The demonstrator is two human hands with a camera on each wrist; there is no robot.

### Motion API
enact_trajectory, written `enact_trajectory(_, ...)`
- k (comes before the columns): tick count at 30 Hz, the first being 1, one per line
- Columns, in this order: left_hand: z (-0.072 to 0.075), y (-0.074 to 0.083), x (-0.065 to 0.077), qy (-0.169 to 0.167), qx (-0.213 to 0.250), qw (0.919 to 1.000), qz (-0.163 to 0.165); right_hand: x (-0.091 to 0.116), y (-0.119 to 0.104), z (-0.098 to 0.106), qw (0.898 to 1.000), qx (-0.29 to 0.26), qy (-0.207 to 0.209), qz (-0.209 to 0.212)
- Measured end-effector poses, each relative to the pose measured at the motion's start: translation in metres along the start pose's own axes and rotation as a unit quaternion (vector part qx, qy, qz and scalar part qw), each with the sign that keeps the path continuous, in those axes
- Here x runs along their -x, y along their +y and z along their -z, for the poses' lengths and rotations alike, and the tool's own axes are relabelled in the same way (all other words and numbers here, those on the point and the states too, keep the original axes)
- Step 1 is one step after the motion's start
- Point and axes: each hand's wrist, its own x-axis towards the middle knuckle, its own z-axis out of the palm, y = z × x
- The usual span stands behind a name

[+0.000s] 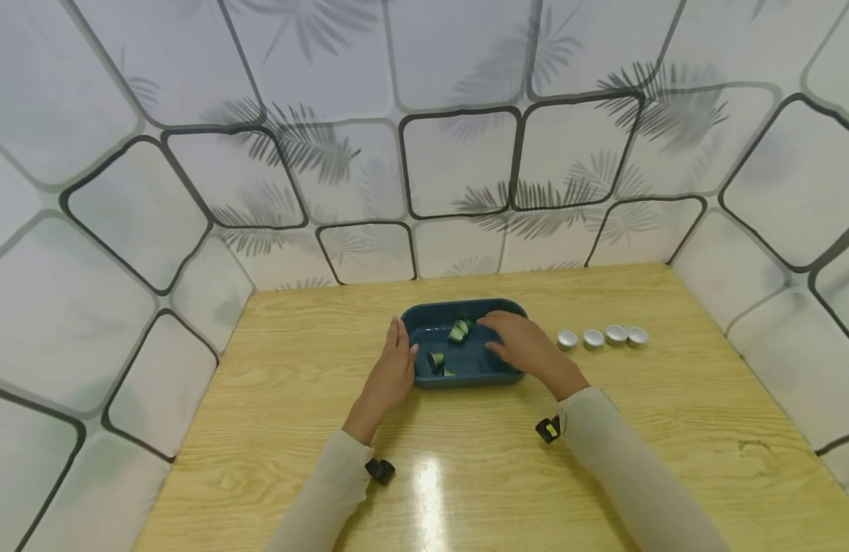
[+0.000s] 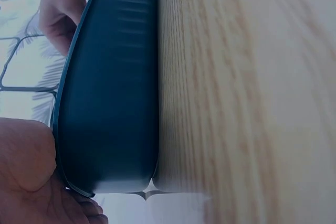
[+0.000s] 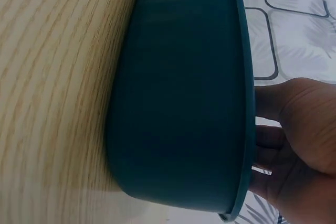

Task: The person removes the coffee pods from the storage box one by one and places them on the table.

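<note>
A dark blue rectangular tub (image 1: 469,376) stands on the table with several small green cup-shaped capsules (image 1: 459,331) in it. Some of these lie tipped over. My left hand (image 1: 391,372) rests along the tub's left end, fingers straight and pointing away from me; the left wrist view has its thumb side right at the rim. Over the tub's right end reaches my right hand (image 1: 528,345), fingers slightly bent and thumb apart from them, near the capsules. In the right wrist view the fingertips of this hand (image 3: 302,140) are hidden behind the tub wall (image 3: 178,98).
Several small silver-white lidded cups (image 1: 593,339) stand in a row to the right of the tub, past my right hand. The pale wooden table (image 1: 293,345) runs back to a patterned curtain wall (image 1: 459,165), which also encloses both sides.
</note>
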Motion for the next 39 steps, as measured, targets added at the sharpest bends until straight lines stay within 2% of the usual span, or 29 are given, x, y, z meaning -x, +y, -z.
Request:
enact_trajectory(9,0.000,0.001,0.000,-0.004,0.003,1.0000,0.003,-0.017,-0.002,-0.005,1.000,0.015,-0.009,0.014)
enact_trajectory(23,0.002,0.003,0.001,-0.006,-0.004,0.9999,0.008,-0.030,-0.001,-0.013,0.999,0.024,-0.020,0.025)
enact_trajectory(33,0.003,0.004,0.001,-0.004,-0.007,1.0000,0.005,-0.040,0.001,-0.019,0.997,0.038,-0.061,0.029)
enact_trajectory(39,0.002,0.003,0.000,-0.010,-0.013,0.9999,0.006,-0.045,-0.003,-0.024,0.994,0.066,-0.080,0.035)
